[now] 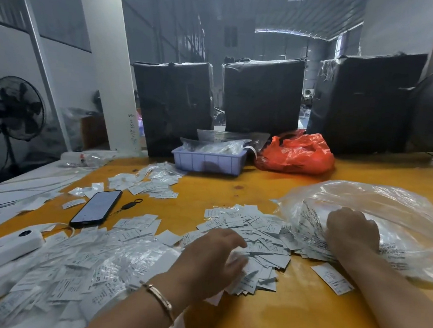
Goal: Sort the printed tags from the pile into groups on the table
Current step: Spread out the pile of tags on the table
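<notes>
Countless small white printed tags [253, 235], thin, rectangular and papery, lying heaped mid-table under the left hand [210, 262], bracelet at wrist, fingers curling around a few of them, with looser groups spreading left and toward the phone [96, 208]. One right hand [352, 232] reaching into one crinkled clear plastic bag [379, 204] of more tags, fingers hidden, grip unclear. Sitting farther off on the smooth yellow table [301, 323]: one lilac ribbed tray [208, 160], one glossy red bag [296, 153], three black wrapped blocks [261, 97].

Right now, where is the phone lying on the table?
In the head view, the phone lies face up on the left of the yellow table, among scattered tags, beside a small black keyring.
</notes>
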A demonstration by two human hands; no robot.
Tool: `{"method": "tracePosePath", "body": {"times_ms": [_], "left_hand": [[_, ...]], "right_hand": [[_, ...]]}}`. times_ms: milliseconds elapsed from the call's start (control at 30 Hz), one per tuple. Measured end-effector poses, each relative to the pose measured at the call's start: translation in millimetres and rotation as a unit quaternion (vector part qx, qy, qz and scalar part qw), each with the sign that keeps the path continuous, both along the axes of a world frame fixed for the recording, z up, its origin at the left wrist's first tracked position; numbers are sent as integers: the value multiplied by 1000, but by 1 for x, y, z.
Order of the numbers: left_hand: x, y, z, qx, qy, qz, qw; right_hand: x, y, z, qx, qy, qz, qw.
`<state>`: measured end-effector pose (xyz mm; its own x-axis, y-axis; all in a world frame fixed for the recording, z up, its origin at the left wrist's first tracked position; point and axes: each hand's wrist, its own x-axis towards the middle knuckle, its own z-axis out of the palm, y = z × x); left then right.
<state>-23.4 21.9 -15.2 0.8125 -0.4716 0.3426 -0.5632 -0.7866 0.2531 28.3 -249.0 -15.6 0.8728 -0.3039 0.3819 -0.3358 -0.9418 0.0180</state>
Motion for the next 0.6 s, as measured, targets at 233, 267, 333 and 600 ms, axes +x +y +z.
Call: {"method": "tracePosePath", "body": {"times_ms": [233,267,333,600], "left_hand": [[26,-16,-9,42,-53,-27,997],[27,-16,-12,37,-59,-29,997],[25,-14,-16,14,-54,-33,998],[20,6,-9,-33,-70,-6,997]], "right_hand": [[1,0,-1,80,-85,33,993],[1,0,-1,99,-100,38,989],[-1,0,0,121,-134,48,982],[-15,14,4,236,-171,96,952]]}}
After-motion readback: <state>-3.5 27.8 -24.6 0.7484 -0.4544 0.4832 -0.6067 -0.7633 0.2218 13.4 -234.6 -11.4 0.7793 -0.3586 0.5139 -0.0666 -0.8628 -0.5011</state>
